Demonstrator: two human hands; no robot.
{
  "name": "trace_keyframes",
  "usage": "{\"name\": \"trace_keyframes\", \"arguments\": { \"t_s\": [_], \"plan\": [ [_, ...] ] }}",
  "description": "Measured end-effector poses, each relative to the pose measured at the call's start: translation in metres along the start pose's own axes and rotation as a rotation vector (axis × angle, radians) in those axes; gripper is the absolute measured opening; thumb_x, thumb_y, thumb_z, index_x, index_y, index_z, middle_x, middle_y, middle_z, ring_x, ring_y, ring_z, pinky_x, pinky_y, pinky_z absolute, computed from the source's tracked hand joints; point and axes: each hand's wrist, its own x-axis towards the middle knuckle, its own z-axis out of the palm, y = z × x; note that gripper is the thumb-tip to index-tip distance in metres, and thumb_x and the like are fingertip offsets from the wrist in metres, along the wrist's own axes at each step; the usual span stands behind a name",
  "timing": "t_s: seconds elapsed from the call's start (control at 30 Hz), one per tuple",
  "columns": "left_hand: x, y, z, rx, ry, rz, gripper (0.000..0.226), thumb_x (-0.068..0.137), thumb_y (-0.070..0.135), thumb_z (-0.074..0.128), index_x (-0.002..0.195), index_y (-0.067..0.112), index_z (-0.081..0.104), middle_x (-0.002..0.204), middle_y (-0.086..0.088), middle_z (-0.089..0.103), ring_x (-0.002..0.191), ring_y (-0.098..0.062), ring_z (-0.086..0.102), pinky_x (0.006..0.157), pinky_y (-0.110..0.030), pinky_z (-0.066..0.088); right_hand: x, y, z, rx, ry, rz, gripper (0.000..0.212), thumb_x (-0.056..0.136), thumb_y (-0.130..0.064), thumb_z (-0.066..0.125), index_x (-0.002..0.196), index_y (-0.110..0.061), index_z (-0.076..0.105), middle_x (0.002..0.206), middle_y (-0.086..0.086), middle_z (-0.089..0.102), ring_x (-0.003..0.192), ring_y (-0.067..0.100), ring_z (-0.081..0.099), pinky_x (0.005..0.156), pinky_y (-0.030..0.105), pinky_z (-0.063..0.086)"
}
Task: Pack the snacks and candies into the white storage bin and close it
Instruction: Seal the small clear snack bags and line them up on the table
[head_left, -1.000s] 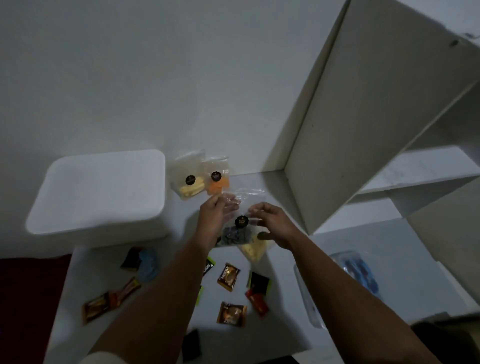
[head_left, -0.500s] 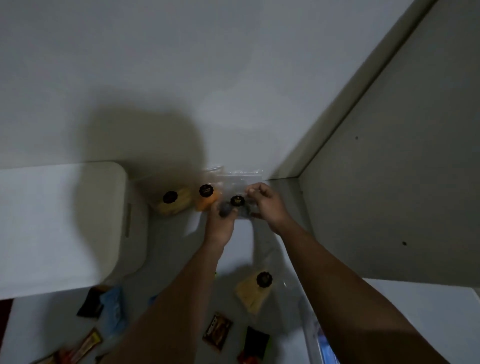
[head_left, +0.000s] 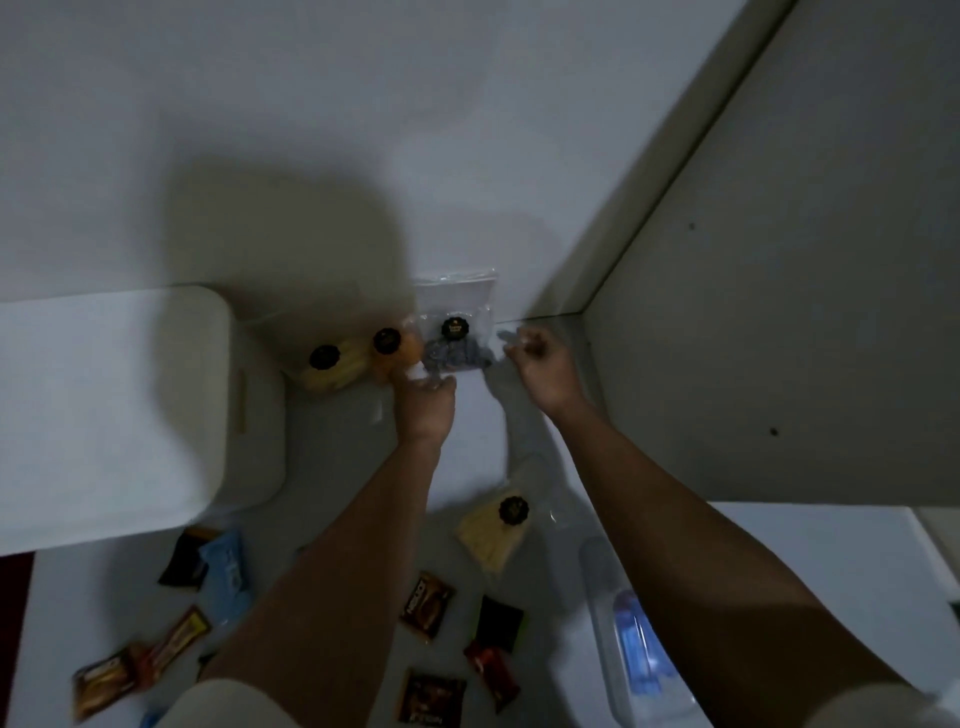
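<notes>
A clear bag of dark snacks (head_left: 456, 340) with a black round sticker stands against the wall. My left hand (head_left: 423, 397) pinches its lower left edge and my right hand (head_left: 540, 364) pinches its right edge; both are blurred. To its left lean an orange snack bag (head_left: 397, 356) and a yellow snack bag (head_left: 332, 370). A pale yellow snack bag (head_left: 491, 532) lies flat between my forearms. The white storage bin (head_left: 104, 395) stands at the left with its lid on. Several wrapped candies lie along the near table, among them a blue one (head_left: 228, 574) and a brown one (head_left: 427, 605).
A tall cabinet panel (head_left: 779, 312) walls off the right side and meets the back wall in a corner just past my right hand. A clear plastic case (head_left: 634, 644) with something blue inside lies at the near right. The table's left edge (head_left: 31, 597) borders something dark red.
Both hands lifted the dark snack bag off the table, carried it back and stood it against the wall beside the orange bag. The camera came closer and tilted down.
</notes>
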Motion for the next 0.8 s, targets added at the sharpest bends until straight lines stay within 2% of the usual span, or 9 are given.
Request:
{"name": "trace_keyframes", "arguments": {
  "t_s": [0.07, 0.1, 0.2, 0.3, 0.4, 0.5, 0.6, 0.73, 0.8],
  "plan": [
    [-0.024, -0.01, -0.003, 0.08, -0.103, 0.03, 0.057, 0.088, 0.019, 0.073, 0.134, 0.0, 0.046, 0.099, -0.013, 0.068, 0.102, -0.029, 0.066, 0.095, -0.041, 0.052, -0.018, 0.029, -0.016, -0.193, -0.04, 0.055, 0.025, 0.091, -0.022, 0.068, 0.114, -0.013, 0.072, 0.114, 0.001, 0.074, 0.109, 0.018, 0.067, 0.105, 0.034, 0.05],
    [-0.035, -0.017, -0.006, 0.13, -0.174, 0.059, 0.059, 0.085, 0.019, 0.078, 0.134, 0.006, 0.047, 0.098, -0.006, 0.066, 0.1, -0.022, 0.063, 0.094, -0.034, 0.051, -0.027, 0.043, -0.025, -0.291, -0.054, 0.093, 0.029, 0.089, -0.03, 0.067, 0.113, -0.015, 0.071, 0.115, 0.004, 0.074, 0.11, 0.022, 0.068, 0.102, 0.039, 0.051],
    [-0.07, -0.037, -0.013, 0.6, -0.37, 0.219, 0.089, 0.069, 0.05, 0.085, 0.143, 0.025, 0.042, 0.134, -0.004, 0.053, 0.12, -0.021, 0.057, 0.101, -0.036, 0.05, -0.063, 0.071, -0.046, -0.585, -0.088, 0.156, 0.04, 0.087, -0.046, 0.063, 0.109, -0.013, 0.068, 0.112, 0.013, 0.073, 0.107, 0.032, 0.067, 0.092, 0.034, 0.052],
    [-0.1, -0.058, -0.014, 1.091, -0.46, 0.435, 0.114, 0.064, 0.069, 0.078, 0.155, 0.029, 0.022, 0.156, -0.004, 0.033, 0.142, -0.031, 0.035, 0.108, -0.044, 0.04, -0.091, 0.092, -0.055, -0.773, -0.189, 0.162, 0.056, 0.091, -0.062, 0.058, 0.114, -0.013, 0.071, 0.118, 0.012, 0.072, 0.11, 0.03, 0.067, 0.09, 0.031, 0.049],
    [-0.115, -0.076, -0.007, 1.197, -0.469, 0.531, 0.121, 0.066, 0.067, 0.077, 0.158, 0.028, 0.009, 0.16, -0.004, 0.023, 0.145, -0.036, 0.027, 0.112, -0.047, 0.036, -0.106, 0.102, -0.052, -0.721, -0.197, 0.178, 0.045, 0.086, -0.054, 0.071, 0.11, -0.017, 0.075, 0.115, 0.007, 0.074, 0.11, 0.026, 0.068, 0.086, 0.026, 0.048],
    [-0.119, -0.086, 0.0, 1.262, -0.437, 0.58, 0.115, 0.078, 0.049, 0.077, 0.161, 0.028, 0.001, 0.164, -0.003, 0.017, 0.147, -0.035, 0.024, 0.114, -0.048, 0.033, -0.112, 0.106, -0.052, -0.494, -0.115, 0.197, 0.009, 0.084, -0.029, 0.079, 0.078, -0.025, 0.075, 0.081, -0.012, 0.074, 0.084, 0.012, 0.071, 0.074, 0.02, 0.046],
    [-0.119, -0.096, -0.001, 1.264, -0.372, 0.646, 0.111, 0.081, 0.04, 0.076, 0.16, 0.028, -0.002, 0.162, -0.006, 0.027, 0.144, -0.032, 0.031, 0.116, -0.047, 0.033, -0.121, 0.1, -0.054, -0.268, -0.106, 0.25, 0.032, 0.086, -0.01, 0.077, 0.062, -0.025, 0.063, 0.048, -0.021, 0.06, 0.06, 0.0, 0.055, 0.056, 0.011, 0.042],
    [-0.123, -0.108, -0.009, 1.158, -0.361, 0.639, 0.114, 0.081, 0.047, 0.075, 0.16, 0.031, -0.005, 0.159, -0.009, 0.033, 0.146, -0.035, 0.031, 0.116, -0.052, 0.033, -0.142, 0.079, -0.058, -0.066, -0.167, 0.279, 0.025, 0.089, -0.003, 0.072, 0.073, -0.009, 0.053, 0.059, -0.002, 0.053, 0.046, 0.006, 0.049, 0.042, 0.015, 0.039],
    [-0.132, -0.106, -0.016, 0.996, -0.3, 0.64, 0.109, 0.077, 0.057, 0.073, 0.16, 0.032, 0.006, 0.158, -0.004, 0.032, 0.145, -0.032, 0.032, 0.112, -0.052, 0.038, -0.153, 0.068, -0.058, 0.017, -0.183, 0.278, 0.017, 0.089, -0.005, 0.071, 0.084, -0.009, 0.055, 0.064, 0.006, 0.055, 0.042, 0.008, 0.049, 0.043, 0.016, 0.037]
  ]
}}
